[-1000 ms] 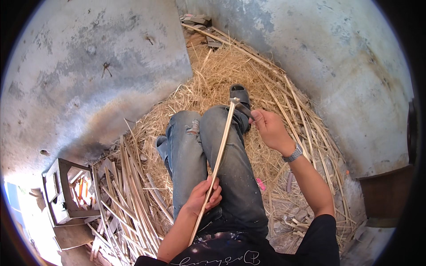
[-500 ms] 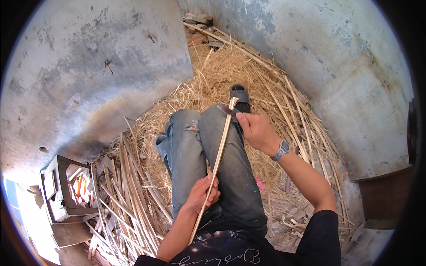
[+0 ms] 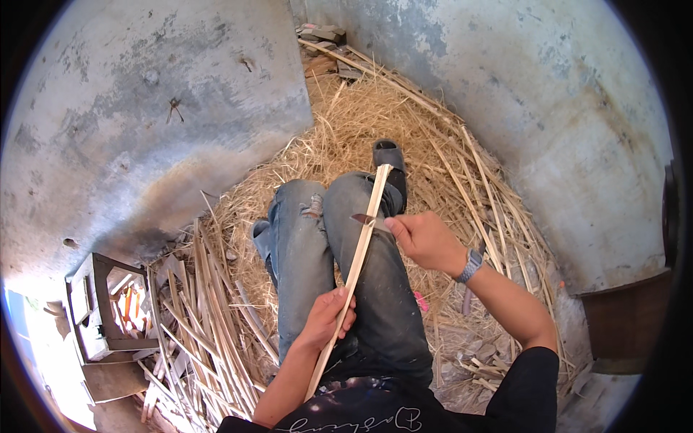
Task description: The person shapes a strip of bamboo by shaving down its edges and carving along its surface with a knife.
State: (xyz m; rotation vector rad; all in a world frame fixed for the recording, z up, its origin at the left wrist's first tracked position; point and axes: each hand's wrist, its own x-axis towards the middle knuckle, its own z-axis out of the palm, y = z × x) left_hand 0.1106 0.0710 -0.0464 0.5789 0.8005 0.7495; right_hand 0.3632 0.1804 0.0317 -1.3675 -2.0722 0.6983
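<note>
A long pale bamboo strip (image 3: 360,252) slants across my lap, its far end above my right knee and its near end at my shirt. My left hand (image 3: 328,319) is closed around its lower part. In my right hand (image 3: 433,244), closed on the handle, is a knife (image 3: 362,219). The knife lies crosswise at the strip's upper part, its blade tip showing on the left side. Above the knife the strip looks wider, and a lengthwise line runs along it. How deep the blade sits in the bamboo I cannot tell.
Thin shavings (image 3: 375,108) cover the floor ahead. Split bamboo strips (image 3: 209,310) lie in a heap on the left, and more long strips (image 3: 469,162) line the right wall (image 3: 548,108). A frame-like box (image 3: 108,310) stands at the left. Something small and pink (image 3: 421,302) lies beside my right leg.
My right hand and the knife have moved down the strip toward me. The strip's upper part now looks wider, with a line along it. My left hand has stayed nearly in place.
</note>
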